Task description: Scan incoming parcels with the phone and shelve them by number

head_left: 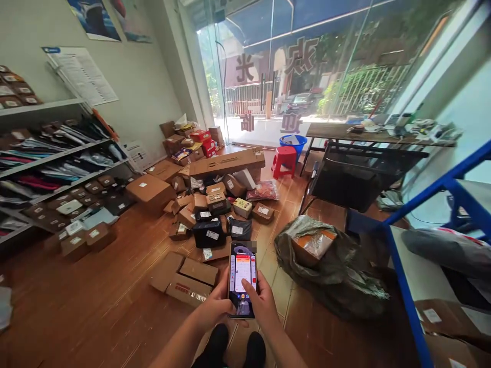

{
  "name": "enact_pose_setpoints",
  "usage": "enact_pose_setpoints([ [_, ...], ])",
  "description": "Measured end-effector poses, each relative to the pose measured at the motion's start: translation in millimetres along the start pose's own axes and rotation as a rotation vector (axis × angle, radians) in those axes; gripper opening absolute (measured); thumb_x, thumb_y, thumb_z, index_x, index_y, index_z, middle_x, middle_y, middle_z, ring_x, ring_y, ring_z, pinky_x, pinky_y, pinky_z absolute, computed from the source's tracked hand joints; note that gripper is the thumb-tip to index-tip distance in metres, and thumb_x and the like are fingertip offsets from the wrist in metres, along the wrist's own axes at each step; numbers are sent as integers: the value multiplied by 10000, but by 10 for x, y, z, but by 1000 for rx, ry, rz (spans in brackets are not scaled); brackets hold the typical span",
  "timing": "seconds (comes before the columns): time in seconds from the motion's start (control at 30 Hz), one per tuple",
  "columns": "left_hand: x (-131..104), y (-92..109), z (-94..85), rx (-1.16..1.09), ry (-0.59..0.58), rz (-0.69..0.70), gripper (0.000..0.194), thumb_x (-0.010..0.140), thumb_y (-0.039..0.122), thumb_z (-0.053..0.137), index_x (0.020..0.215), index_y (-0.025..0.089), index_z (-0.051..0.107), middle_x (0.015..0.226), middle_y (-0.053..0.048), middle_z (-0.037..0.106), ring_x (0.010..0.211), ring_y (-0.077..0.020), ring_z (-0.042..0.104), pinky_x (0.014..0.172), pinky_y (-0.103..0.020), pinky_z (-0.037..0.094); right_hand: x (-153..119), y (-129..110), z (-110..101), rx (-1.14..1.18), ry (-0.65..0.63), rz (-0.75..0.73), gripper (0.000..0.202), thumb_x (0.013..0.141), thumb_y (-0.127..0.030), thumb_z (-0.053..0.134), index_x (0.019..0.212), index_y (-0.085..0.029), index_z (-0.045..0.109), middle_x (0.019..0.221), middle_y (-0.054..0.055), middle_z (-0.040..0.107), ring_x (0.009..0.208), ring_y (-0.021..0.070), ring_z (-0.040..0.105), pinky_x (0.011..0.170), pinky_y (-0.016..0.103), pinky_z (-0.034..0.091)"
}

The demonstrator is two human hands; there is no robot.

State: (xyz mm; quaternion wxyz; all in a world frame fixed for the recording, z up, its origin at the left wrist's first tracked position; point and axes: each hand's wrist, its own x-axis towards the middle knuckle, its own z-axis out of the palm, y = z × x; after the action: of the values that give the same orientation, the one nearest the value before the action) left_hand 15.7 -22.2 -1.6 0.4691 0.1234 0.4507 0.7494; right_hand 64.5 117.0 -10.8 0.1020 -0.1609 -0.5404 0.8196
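A smartphone (242, 273) is held upright in front of me, its lit screen showing app windows with red and orange areas. My left hand (217, 304) grips its left side and lower edge. My right hand (264, 299) wraps round the right side, its thumb resting over the lower middle of the screen. Just beyond the phone, a black wrapped parcel (209, 233) with a white label lies on the floor. A flattened cardboard box (184, 278) is to the left of the phone. The fingers behind the phone are mostly hidden.
Several cardboard parcels (217, 200) are heaped ahead, by a long carton (230, 162). An open woven sack (330, 283) with a box inside lies right. Shelves (57, 148) full of parcels line the left; a blue-framed rack (406, 301) stands right. A red stool (284, 161) is near the glass door.
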Motion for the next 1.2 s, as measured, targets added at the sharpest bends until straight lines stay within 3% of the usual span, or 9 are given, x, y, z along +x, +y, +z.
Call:
enact_pose_setpoints([
  [0.13,-222,50,-51,-10,82,70,1164,563,102,591,1529,434,33,1500,-68,391,1051,-283,621,668,-301,578,38,-2,153,22,-172,70,510,735,-586,745,1054,-194,673,951,69,747,863,293,685,788,397,561],
  [0.23,-418,53,-141,-22,134,143,1160,562,112,604,1526,447,51,1500,-60,391,1097,-307,597,673,-318,584,79,48,356,26,-245,125,432,762,-533,710,1035,-199,672,923,60,753,834,299,697,737,406,576],
  [0.4,-830,29,-406,-15,227,222,1165,567,134,618,1529,431,32,1459,-77,433,1073,-294,602,677,-328,586,111,233,859,-14,-347,150,480,659,-493,816,1006,-200,661,928,73,762,846,305,695,743,414,572],
  [0.5,-1153,69,-607,-2,300,251,1195,539,141,615,1533,401,6,1422,-93,467,1007,-273,621,652,-307,574,37,401,1237,-19,-386,158,530,641,-509,833,1031,-205,642,992,93,757,926,329,689,797,439,562],
  [0.67,-1858,198,-1027,7,353,330,1204,524,152,618,1535,370,0,1398,-106,481,1000,-288,621,614,-304,579,-180,732,1959,12,-523,209,428,735,-454,718,1074,-204,644,998,81,756,935,322,689,777,425,557],
  [0.83,-2691,271,-1534,-95,384,400,1161,551,129,591,1532,362,14,1265,-95,578,885,-241,639,599,-307,586,-432,1015,2782,-34,-653,253,372,626,-272,698,992,-209,683,865,22,748,781,245,655,669,329,510],
  [0.97,-3305,231,-1914,-151,434,475,1080,615,131,573,1524,393,51,1309,-99,550,931,-266,654,619,-322,592,-647,1209,3429,-78,-766,290,412,546,-219,725,955,-213,679,834,12,735,757,235,631,670,330,497],
  [1.1,-3750,205,-2134,-224,506,561,1028,638,162,574,1521,394,101,1360,-116,512,929,-271,652,595,-333,594,-807,1399,4000,-115,-846,325,279,602,-362,771,804,-199,669,709,12,692,666,216,596,616,317,455],
  [1.2,-3961,246,-2208,-252,562,626,956,697,210,566,1520,403,119,1406,-110,473,1020,-306,626,607,-351,599,-883,1536,4341,-130,-888,345,308,685,-464,693,837,-199,657,678,3,668,613,203,570,591,315,433],
])
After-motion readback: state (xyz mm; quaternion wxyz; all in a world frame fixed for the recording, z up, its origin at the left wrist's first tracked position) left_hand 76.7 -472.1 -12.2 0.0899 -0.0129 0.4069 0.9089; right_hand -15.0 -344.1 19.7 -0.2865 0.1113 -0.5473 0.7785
